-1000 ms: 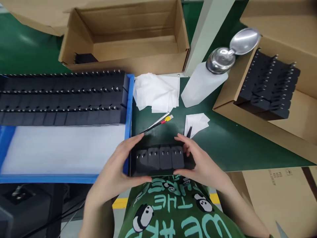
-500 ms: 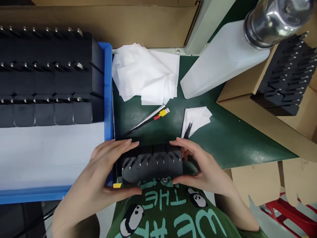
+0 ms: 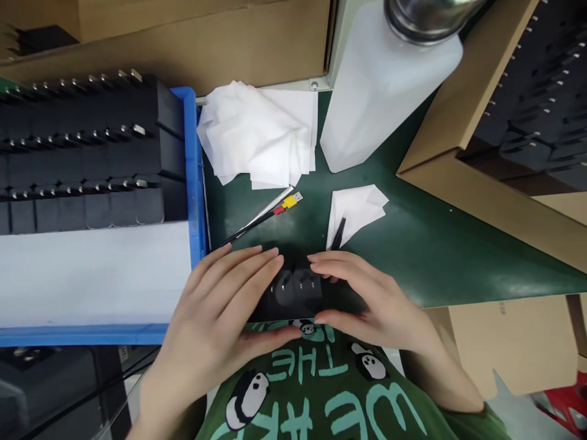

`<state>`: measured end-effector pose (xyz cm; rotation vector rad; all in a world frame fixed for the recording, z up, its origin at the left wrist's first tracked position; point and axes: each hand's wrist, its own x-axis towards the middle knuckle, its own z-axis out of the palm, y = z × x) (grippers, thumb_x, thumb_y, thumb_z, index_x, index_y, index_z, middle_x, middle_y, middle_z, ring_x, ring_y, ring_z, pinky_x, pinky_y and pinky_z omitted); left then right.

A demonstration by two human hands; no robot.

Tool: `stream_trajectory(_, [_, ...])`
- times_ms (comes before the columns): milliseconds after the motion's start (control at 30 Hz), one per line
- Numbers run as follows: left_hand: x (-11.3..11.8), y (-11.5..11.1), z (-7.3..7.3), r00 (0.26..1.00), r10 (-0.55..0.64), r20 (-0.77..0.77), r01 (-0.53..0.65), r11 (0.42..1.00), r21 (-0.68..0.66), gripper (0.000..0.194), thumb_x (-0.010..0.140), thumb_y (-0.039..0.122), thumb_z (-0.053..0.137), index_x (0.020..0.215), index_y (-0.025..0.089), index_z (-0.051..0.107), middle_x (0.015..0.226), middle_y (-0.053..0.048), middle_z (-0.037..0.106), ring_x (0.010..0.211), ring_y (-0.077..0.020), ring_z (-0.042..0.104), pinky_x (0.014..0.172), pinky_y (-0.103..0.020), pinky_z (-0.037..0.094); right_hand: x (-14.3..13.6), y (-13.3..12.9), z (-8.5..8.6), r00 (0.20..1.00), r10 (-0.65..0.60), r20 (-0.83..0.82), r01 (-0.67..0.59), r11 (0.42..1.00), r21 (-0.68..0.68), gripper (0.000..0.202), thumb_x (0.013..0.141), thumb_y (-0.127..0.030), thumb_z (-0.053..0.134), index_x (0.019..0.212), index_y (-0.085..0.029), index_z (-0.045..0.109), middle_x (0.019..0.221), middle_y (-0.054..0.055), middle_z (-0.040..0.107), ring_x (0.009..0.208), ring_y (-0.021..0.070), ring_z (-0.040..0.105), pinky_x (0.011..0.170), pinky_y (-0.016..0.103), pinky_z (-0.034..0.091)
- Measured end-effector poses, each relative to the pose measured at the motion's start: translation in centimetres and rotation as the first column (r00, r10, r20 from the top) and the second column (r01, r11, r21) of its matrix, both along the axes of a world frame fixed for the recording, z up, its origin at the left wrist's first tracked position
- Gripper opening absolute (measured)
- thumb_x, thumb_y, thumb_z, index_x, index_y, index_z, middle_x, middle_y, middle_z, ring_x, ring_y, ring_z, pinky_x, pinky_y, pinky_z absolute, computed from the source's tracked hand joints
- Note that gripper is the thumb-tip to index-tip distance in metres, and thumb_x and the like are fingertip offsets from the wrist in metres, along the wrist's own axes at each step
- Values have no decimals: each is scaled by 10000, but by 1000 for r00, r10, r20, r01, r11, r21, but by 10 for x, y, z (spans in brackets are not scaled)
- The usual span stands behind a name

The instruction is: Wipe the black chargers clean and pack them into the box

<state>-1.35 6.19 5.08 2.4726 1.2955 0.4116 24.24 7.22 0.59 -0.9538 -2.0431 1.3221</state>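
Observation:
A row of black power adapters (image 3: pixel 297 294) with metal prongs stands at the front edge of the green table, between my hands. My left hand (image 3: pixel 224 305) lies over the left part of the row, fingers stretched out and thumb apart on the near side, hiding the adapters beneath. Around the right end curves my right hand (image 3: pixel 362 296), thumb and fingers apart, with a gap at its palm. Beyond it, black-handled tweezers (image 3: pixel 339 233) rest on a small white cloth (image 3: pixel 360 205). A cable with a yellow USB plug (image 3: pixel 290 201) lies beside a silver pen-like tool (image 3: pixel 270 206).
To the left, a blue tray (image 3: pixel 195 183) holds rows of black adapters. Stacked white cloths (image 3: pixel 261 134) lie at the back, near a white bottle (image 3: pixel 380 91) with a metal top. Cardboard boxes stand behind (image 3: pixel 206 49) and at right (image 3: pixel 504 201), the right one with more adapters.
My left hand has moved right, over the row, covering its left part. My right hand stays around the right end. The camera view has shifted a little.

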Motion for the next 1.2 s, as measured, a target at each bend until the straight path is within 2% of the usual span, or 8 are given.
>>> stream_trajectory(133, [15,5,-4,999,-33,-42,35,998,54,520,859,401,743,1248,88,595,1189,-144,732,1122,-331,662,1050,-520,446,-5,1,-6,1000,24,-7,-23,998,62,499,917,-340,696,1362,-217,506,1387,125,574,1295,215,571,1087,343,523])
stream_trajectory(300, [18,7,-9,999,-51,-2,51,998,27,397,893,351,703,1194,107,612,1105,-101,759,996,-272,711,983,-466,485,-7,0,-13,995,-30,-94,38,996,82,459,855,-340,761,1243,-226,544,1302,116,648,1191,222,653,1017,337,569])
stream_trajectory(433, [18,7,-10,999,-44,8,44,999,14,388,895,363,697,1181,115,615,1087,-108,759,961,-277,719,941,-462,505,-6,-4,-12,981,-107,-163,91,991,-103,470,794,-339,823,1158,-241,541,1304,110,654,1042,203,690,896,333,606])
stream_trajectory(533, [18,7,-10,999,-48,11,48,998,31,379,888,354,706,1176,124,619,1082,-108,761,952,-279,724,924,-451,516,-8,-6,-4,955,-203,-215,123,934,-337,396,922,-252,682,1292,-240,542,1250,97,664,873,147,664,778,294,604])
stream_trajectory(600, [18,7,-11,999,-53,12,53,998,41,398,877,362,718,1177,119,622,1080,-110,761,953,-284,725,916,-448,522,-12,-6,2,945,-250,-209,143,894,-425,338,949,-155,572,1278,-232,574,1218,89,658,801,121,630,729,274,586])
stream_trajectory(733, [18,6,-11,999,-53,12,52,998,39,418,869,362,729,1178,103,619,1077,-113,761,956,-287,721,889,-445,530,-22,-3,7,937,-298,-181,175,851,-496,313,864,-107,598,1154,-221,620,1145,69,634,719,102,588,663,262,557])
stream_trajectory(1033, [17,7,-14,998,-55,28,54,998,46,402,858,307,740,1181,106,609,1092,-97,760,949,-269,718,873,-436,543,-31,12,2,904,-394,-163,231,774,-590,56,850,-212,667,889,-175,681,870,49,678,715,133,631,629,252,526])
stream_trajectory(1200, [17,6,-14,998,-55,35,54,998,28,398,850,300,745,1174,111,612,1115,-106,758,972,-279,714,866,-438,548,-30,29,6,942,-325,-86,190,726,-661,199,780,-274,776,711,-170,622,744,26,668,628,117,591,566,238,488])
